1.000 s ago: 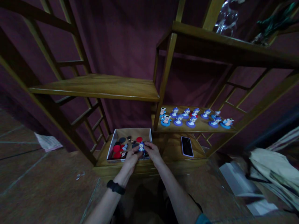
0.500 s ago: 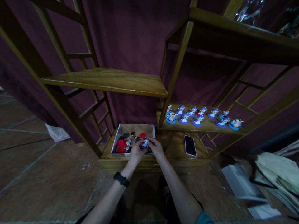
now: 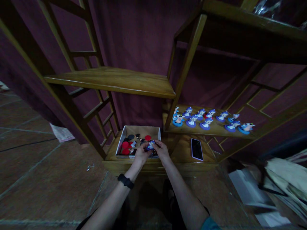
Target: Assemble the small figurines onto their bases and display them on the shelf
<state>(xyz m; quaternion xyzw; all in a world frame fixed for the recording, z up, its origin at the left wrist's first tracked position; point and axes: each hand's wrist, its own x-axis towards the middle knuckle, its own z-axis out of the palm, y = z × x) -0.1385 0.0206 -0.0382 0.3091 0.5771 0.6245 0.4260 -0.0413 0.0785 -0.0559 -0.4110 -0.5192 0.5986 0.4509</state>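
Between my hands, over the front right part of a cardboard box [image 3: 120,141], is a small figurine [image 3: 151,145] with purple hair and a pale body. My left hand [image 3: 142,154] closes its fingers on the figurine's left side and base. From the right, my right hand [image 3: 162,150] pinches the same figurine near its top. Inside the box lie red discs [image 3: 125,145], a dark disc [image 3: 130,137] and several small figure parts [image 3: 137,136]. What sits directly beneath my hands is partly hidden.
Several finished-looking figurines [image 3: 206,123] on round bases stand on the right shelf [image 3: 216,130]. A phone [image 3: 197,149] lies on the lower board to the right. The wooden shelf [image 3: 112,80] juts out above the box. A white bag [image 3: 285,175] rests at the floor's right.
The view has shifted slightly, so the shelf things appear a little farther right. Both hands still hold the figurine, which seems slightly turned.
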